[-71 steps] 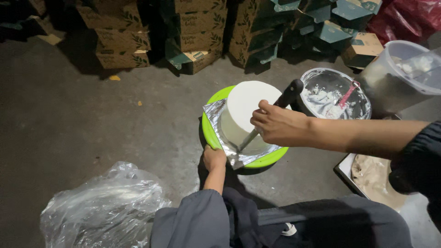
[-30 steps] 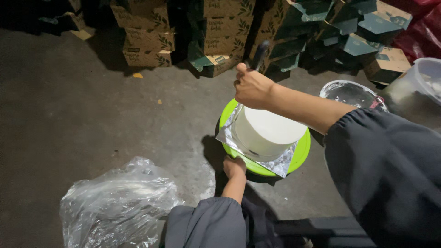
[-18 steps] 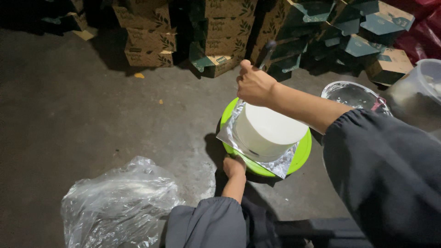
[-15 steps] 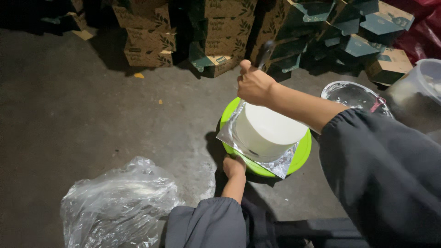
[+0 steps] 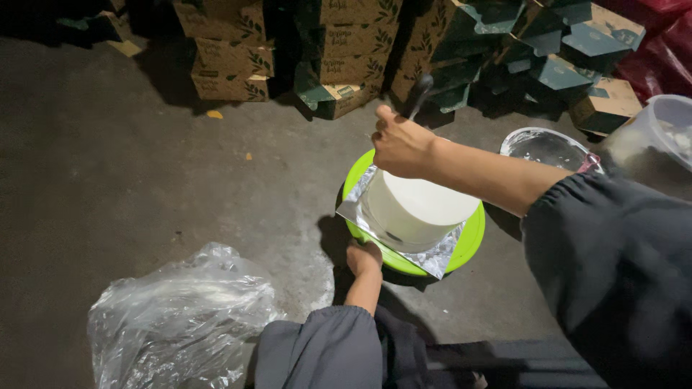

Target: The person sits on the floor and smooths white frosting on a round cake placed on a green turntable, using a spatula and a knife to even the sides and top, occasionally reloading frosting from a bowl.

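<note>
My left hand grips the rim of the green turntable; it should hold steady. The tall, smooth white cake sits on a foil square. My right hand fists a dark-handled spatula, best kept upright.

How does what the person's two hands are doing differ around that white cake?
The right hand is raised at the far side of the white cake, fist closed on a dark tool handle; the left hand sits low at the near edge of the green turntable, holding no tool. The right arm stretches across the view; the left comes straight up from below. Both wear dark grey sleeves.
</note>
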Motion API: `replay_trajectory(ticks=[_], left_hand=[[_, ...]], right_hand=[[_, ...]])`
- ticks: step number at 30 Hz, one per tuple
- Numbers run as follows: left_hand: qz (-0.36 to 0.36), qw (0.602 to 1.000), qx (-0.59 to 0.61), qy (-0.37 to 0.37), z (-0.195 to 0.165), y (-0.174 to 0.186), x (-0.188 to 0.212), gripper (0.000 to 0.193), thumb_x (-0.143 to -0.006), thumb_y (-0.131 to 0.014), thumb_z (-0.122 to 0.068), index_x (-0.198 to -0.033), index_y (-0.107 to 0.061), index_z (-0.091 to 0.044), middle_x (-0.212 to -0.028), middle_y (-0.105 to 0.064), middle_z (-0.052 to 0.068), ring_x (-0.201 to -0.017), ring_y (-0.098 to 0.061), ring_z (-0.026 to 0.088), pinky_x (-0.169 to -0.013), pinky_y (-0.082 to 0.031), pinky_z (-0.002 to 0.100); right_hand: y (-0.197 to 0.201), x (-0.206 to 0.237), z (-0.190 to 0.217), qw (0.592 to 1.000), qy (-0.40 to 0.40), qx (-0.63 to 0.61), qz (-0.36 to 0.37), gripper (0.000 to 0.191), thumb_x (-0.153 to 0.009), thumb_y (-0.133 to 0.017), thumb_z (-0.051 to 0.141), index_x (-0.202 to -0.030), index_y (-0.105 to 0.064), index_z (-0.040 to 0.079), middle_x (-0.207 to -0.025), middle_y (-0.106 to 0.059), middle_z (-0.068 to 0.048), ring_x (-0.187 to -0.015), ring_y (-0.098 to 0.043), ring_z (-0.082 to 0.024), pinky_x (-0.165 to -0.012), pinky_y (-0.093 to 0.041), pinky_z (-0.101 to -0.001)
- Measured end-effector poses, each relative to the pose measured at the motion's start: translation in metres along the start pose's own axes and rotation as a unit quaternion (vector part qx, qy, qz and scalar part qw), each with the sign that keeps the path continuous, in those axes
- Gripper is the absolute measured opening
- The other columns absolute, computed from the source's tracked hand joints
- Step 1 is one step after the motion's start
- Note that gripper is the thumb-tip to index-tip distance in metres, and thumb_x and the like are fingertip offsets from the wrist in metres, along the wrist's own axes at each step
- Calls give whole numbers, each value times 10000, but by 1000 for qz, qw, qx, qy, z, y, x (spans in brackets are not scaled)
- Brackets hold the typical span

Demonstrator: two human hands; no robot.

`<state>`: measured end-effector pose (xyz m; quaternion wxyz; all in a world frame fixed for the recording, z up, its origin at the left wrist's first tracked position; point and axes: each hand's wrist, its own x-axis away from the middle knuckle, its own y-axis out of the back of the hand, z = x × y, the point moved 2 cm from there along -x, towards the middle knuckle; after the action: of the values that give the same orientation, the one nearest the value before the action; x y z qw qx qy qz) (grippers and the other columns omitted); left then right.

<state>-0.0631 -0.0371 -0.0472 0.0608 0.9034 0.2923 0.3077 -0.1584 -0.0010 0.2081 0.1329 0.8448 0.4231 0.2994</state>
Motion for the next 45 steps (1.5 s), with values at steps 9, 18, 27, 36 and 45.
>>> replay_trajectory(ticks=[9, 18, 27, 36, 45], left_hand=[[14, 999, 38, -16, -4, 2, -2, 360, -896, -574, -173, -1225, -669, -62, -1222, -702, 213, -1126, -681, 387, -958, -530, 444], [-11, 998, -12, -66, -7, 3, -8, 353, -880, -619, -225, -1171, -685, -35, -1197, -704, 220, -1139, -659, 402, -971, -511, 454], [-5, 997, -10, -73, -5, -2, -19, 334, -912, -563, -235, -1167, -682, -55, -1176, -711, 233, -1103, -680, 413, -944, -533, 461], [6, 996, -24, -90, 0, -5, -35, 353, -865, -603, -224, -1171, -679, -65, -1132, -731, 234, -1077, -677, 443, -931, -522, 497], [-41, 979, -99, -173, -12, -1, -64, 585, -819, -664, -260, -1392, -614, -149, -1188, -706, 215, -1087, -669, 419, -944, -521, 476]], right_hand=[[6, 23, 16, 999, 39, 25, -22, 192, -845, -635, 280, -758, -779, 187, -829, -683, 33, -910, -609, -196, -946, -320, -412], [13, 38, 24, 997, 68, 36, -28, 220, -855, -625, 286, -762, -779, 160, -843, -684, -10, -886, -620, -197, -970, -313, -427], [20, 53, 29, 996, 87, 6, -18, 159, -825, -649, 259, -743, -771, 198, -875, -666, -3, -950, -621, -205, -1002, -314, -439], [20, 70, 37, 993, 110, 14, -41, 154, -800, -649, 261, -736, -778, 207, -878, -669, 1, -992, -600, -211, -998, -325, -446], [12, 94, 43, 991, 125, 20, -39, 157, -765, -646, 251, -721, -783, 188, -917, -632, 5, -995, -576, -209, -973, -324, -420]])
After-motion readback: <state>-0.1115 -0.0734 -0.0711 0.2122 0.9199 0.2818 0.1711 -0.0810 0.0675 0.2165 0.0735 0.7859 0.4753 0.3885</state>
